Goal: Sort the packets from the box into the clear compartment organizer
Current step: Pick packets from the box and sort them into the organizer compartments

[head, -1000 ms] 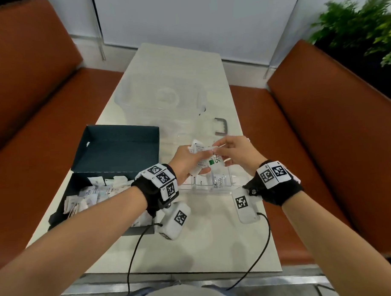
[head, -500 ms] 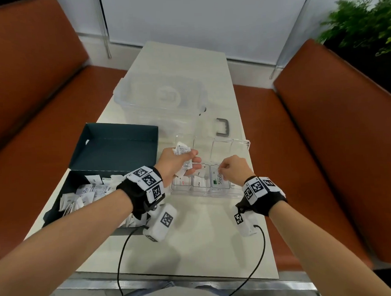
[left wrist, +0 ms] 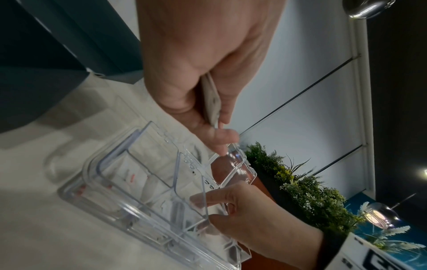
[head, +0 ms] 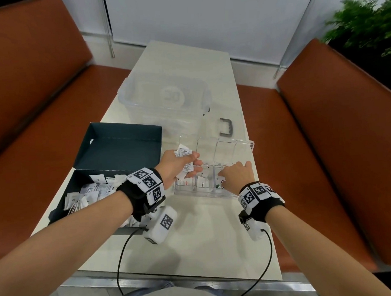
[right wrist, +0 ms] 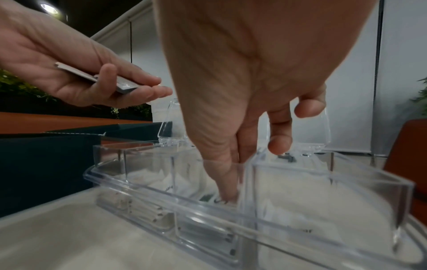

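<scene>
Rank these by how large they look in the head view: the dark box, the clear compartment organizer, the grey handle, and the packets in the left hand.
1. dark box
2. clear compartment organizer
3. packets in the left hand
4. grey handle

The last two look close; the handle lies farther away.

Right hand [head: 236, 175] covers most of the green-marked packet [head: 218, 186] in the organizer [head: 205, 193]; packet print is too blurred to read.
</scene>
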`<state>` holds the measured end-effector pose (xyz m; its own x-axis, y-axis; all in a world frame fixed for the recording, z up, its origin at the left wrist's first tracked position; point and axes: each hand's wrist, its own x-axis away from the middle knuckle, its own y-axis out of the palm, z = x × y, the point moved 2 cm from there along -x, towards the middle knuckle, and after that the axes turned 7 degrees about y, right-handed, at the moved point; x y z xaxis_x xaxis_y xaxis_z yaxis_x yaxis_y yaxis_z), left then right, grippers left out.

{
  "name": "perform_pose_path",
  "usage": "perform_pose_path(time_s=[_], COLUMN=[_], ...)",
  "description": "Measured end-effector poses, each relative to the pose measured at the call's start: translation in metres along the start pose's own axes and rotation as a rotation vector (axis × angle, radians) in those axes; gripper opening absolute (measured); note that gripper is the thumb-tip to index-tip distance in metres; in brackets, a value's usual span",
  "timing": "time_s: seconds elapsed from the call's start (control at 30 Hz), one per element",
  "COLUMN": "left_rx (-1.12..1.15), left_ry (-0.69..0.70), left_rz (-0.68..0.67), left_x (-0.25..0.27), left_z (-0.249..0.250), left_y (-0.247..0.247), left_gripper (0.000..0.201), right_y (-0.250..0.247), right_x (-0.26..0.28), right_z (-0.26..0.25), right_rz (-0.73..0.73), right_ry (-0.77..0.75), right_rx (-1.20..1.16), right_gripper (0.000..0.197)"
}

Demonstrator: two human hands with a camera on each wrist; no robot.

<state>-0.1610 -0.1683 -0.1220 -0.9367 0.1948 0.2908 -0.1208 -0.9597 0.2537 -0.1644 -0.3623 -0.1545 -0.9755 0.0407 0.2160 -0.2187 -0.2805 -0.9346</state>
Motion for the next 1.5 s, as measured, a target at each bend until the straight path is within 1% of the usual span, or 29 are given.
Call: perform_pose_path(time_s=[0.17, 0.27, 0.33, 0.43, 0.5, 0.57, 0.6, 0.63, 0.7, 0.73, 0.77, 0.83, 0.93, 0.97, 1.03, 1.1, 1.17, 1.27, 1.33, 1.4, 1.5], left_rx=[0.012, 0.049, 0.094, 0.196, 0.247, 0.284, 0.294, 0.297, 0.291, 0.287, 0.288, 0.293, 0.293, 0.305, 0.315, 0.281, 0.216, 0.135, 0.07, -0.001, -0.124], left_ry=[-0.036, -0.098, -0.146, -0.221, -0.258, -0.285, -0.3, -0.314, -0.33, -0.332, -0.333, -0.324, -0.312, -0.307, -0.299, -0.3, -0.291, -0.258, -0.216, -0.144, -0.028], left_rz=[-0.029, -0.072, -0.091, -0.098, -0.098, -0.102, -0.114, -0.13, -0.151, -0.15, -0.148, -0.166, -0.198, -0.198, -0.19, -0.193, -0.168, -0.114, -0.111, -0.13, -0.134], left_x=[0.002, 0.005, 0.006, 0.008, 0.009, 0.011, 0.012, 0.013, 0.015, 0.016, 0.016, 0.016, 0.016, 0.016, 0.014, 0.013, 0.013, 0.012, 0.012, 0.012, 0.011], left_z=[0.002, 0.005, 0.007, 0.011, 0.012, 0.013, 0.014, 0.014, 0.016, 0.016, 0.017, 0.018, 0.017, 0.016, 0.013, 0.011, 0.01, 0.009, 0.01, 0.012, 0.016], left_y=[0.0, 0.002, 0.004, 0.004, 0.005, 0.007, 0.01, 0.013, 0.017, 0.018, 0.018, 0.017, 0.012, 0.01, 0.006, 0.002, -0.002, -0.006, -0.007, -0.008, -0.009], left_gripper=[0.033, 0.037, 0.038, 0.039, 0.043, 0.047, 0.049, 0.051, 0.055, 0.057, 0.058, 0.064, 0.07, 0.069, 0.065, 0.053, 0.041, 0.034, 0.032, 0.027, 0.009], right_y=[-0.001, -0.007, -0.014, -0.031, -0.046, -0.059, -0.064, -0.068, -0.07, -0.071, -0.07, -0.071, -0.07, -0.071, -0.073, -0.075, -0.076, -0.076, -0.078, -0.08, -0.081], right_x=[0.0, 0.004, 0.009, 0.019, 0.026, 0.031, 0.034, 0.036, 0.039, 0.039, 0.038, 0.037, 0.035, 0.034, 0.032, 0.031, 0.029, 0.026, 0.024, 0.024, 0.026], right_z=[0.001, 0.004, 0.008, 0.013, 0.011, 0.0, -0.01, -0.021, -0.041, -0.048, -0.051, -0.052, -0.049, -0.048, -0.044, -0.038, -0.031, -0.021, -0.016, -0.012, -0.009], right_rz=[-0.052, -0.033, 0.025, 0.189, 0.301, 0.35, 0.338, 0.307, 0.216, 0.19, 0.183, 0.184, 0.145, 0.135, 0.134, 0.143, 0.153, 0.095, 0.046, 0.024, 0.033], right_ry=[0.004, 0.019, 0.026, 0.055, 0.051, -0.001, -0.032, -0.062, -0.094, -0.096, -0.09, -0.072, -0.057, -0.053, -0.034, 0.0, 0.041, 0.106, 0.113, 0.083, 0.044], right_rx=[-0.06, -0.129, -0.177, -0.261, -0.451, -0.771, -0.895, -0.965, -1.008, -1.01, -1.021, -1.058, -1.097, -1.11, -1.135, -1.142, -1.168, -1.316, -1.373, -1.372, -1.421], right_gripper=[0.034, 0.034, 0.032, 0.027, 0.025, 0.02, 0.019, 0.023, 0.044, 0.051, 0.055, 0.05, 0.028, 0.022, 0.018, 0.02, 0.024, 0.022, 0.02, 0.02, 0.014])
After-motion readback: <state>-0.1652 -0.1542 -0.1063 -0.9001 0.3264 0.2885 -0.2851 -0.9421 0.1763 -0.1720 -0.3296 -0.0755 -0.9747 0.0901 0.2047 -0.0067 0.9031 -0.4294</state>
